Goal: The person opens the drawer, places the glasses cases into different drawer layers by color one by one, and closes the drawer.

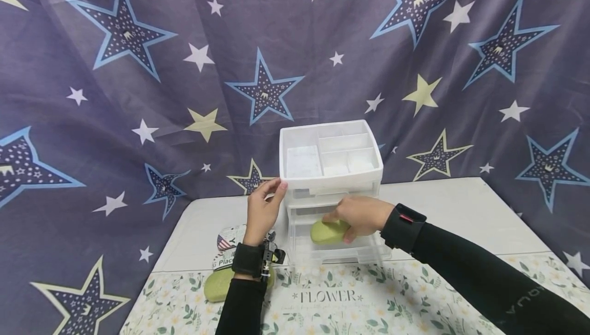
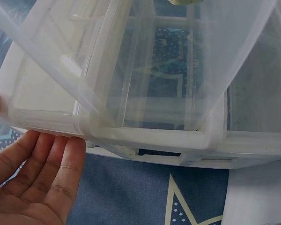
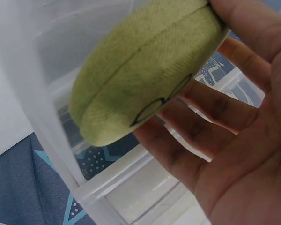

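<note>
A white storage drawer unit (image 1: 329, 177) with a divided top tray stands on the table, its lower clear drawer (image 1: 318, 259) pulled out. In my right hand (image 1: 364, 214) is a green glasses case (image 1: 324, 233), gripped by thumb and fingers at one end, over the open drawer. The right wrist view shows a glasses outline on the case (image 3: 145, 75) and a seam along it. My left hand (image 1: 265, 207) holds the unit's front left corner. The left wrist view shows the fingers (image 2: 61, 164) along its side, with the thumb on another face.
Left of the unit, partly behind my left wrist, lie another green case (image 1: 217, 285) and newspaper-print items (image 1: 224, 259). A floral mat (image 1: 332, 309) covers the table's near part. Behind the white table (image 1: 438, 207) hangs a star-patterned cloth (image 1: 258, 17).
</note>
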`<action>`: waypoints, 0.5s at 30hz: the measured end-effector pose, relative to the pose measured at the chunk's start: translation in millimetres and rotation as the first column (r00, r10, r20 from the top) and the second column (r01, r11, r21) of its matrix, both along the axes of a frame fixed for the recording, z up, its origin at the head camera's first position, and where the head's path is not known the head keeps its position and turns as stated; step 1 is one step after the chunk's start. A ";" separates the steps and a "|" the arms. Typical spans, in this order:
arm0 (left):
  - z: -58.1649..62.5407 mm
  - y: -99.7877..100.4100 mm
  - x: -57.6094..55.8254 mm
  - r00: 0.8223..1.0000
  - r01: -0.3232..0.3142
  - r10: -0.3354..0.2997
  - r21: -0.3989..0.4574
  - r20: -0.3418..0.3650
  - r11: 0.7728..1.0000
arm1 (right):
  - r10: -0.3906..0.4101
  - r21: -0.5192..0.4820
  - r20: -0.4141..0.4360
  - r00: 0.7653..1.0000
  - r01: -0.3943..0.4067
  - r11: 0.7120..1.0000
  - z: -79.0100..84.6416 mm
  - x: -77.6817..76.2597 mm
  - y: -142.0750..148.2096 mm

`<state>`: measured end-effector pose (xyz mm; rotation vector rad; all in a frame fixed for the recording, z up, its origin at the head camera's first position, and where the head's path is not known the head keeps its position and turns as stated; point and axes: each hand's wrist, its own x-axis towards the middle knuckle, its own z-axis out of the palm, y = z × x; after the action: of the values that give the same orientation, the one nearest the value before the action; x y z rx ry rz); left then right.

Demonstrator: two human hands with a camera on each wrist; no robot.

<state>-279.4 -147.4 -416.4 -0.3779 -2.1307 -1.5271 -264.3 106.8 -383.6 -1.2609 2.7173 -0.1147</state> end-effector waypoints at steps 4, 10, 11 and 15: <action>-13.3 -2.9 -12.3 1.000 0.002 -0.002 0.005 -0.006 1.000 | 0.000 0.000 0.004 1.000 0.000 1.000 -3.3 0.6 1.9; -19.8 -5.4 -18.5 1.000 0.003 -0.003 -0.011 -0.013 1.000 | -0.059 0.017 0.048 0.997 0.058 0.998 -1.8 6.1 3.6; -15.6 -4.1 -14.6 1.000 0.002 -0.002 -0.009 -0.013 1.000 | -0.067 0.023 0.051 0.996 0.066 0.998 -0.9 7.0 3.7; -5.7 -0.5 -5.7 1.000 0.011 -0.011 0.018 -0.011 1.000 | -0.073 0.043 0.039 0.997 0.072 0.997 1.0 9.3 3.9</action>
<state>-285.1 -147.9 -422.2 -0.3913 -2.1082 -1.5457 -255.1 110.7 -382.5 -1.1370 2.7165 -0.0902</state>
